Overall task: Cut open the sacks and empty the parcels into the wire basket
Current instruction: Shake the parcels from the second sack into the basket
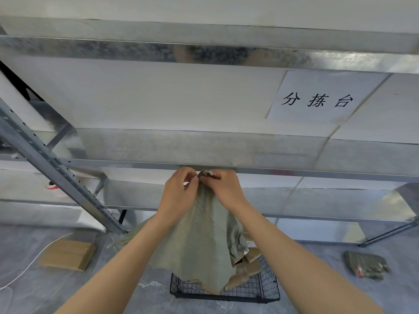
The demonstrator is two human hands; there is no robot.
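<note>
Both forearms are bare along their whole visible length, long and slender, narrowing toward the wrists. The left grip [179, 193] and the right grip [226, 189] are bare hands, knuckles and fingers uncovered.

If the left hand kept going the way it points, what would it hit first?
Probably the right hand: it and the left hand pinch the sack at its top, fingers almost touching. Beyond is the metal shelf edge; depth unclear.

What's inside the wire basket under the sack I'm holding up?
Brown cardboard parcels show at the right of the wire basket. The green woven sack hangs in front of the rest, so anything lying there is hidden.
</note>
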